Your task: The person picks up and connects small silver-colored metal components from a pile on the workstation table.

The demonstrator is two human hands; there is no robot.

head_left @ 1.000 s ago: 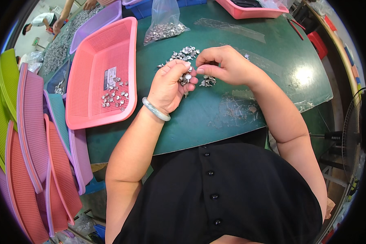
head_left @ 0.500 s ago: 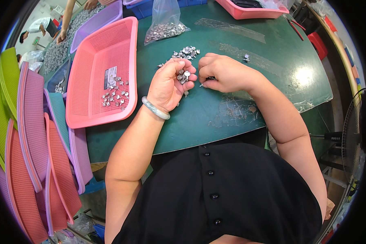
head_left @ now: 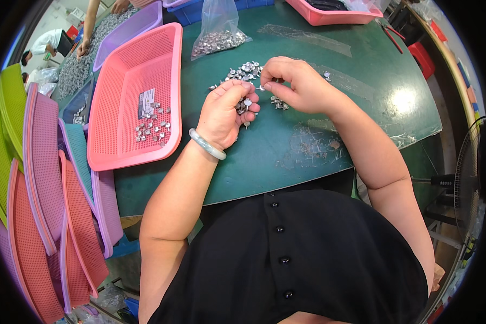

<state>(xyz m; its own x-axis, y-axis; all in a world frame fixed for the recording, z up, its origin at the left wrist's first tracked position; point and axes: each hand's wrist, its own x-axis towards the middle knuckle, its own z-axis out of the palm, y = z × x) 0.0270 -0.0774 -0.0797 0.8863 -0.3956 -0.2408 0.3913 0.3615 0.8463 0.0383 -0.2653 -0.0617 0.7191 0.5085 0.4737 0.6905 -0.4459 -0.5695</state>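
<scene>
Studs [head_left: 247, 102] sit in the left hand [head_left: 221, 108], its fingers curled around them. They are small, shiny and silver, with flat round heads and thin stems. The right hand [head_left: 295, 82] pinches one stud [head_left: 261, 87]. A big pile [head_left: 247, 70] and a small pile [head_left: 278, 102] lie on the green table [head_left: 243, 173]. The pink tray [head_left: 129, 70] holds more studs and a tag [head_left: 146, 103]. The clear bag [head_left: 218, 15] has many studs at its bottom.

I'm watching through the left fisheye on the wearer's head, pointed steeply down past the black shirt [head_left: 335, 248]. From within arm's reach, it faces the left hand [head_left: 227, 105], right hand [head_left: 296, 81] and counter [head_left: 243, 173].
</scene>
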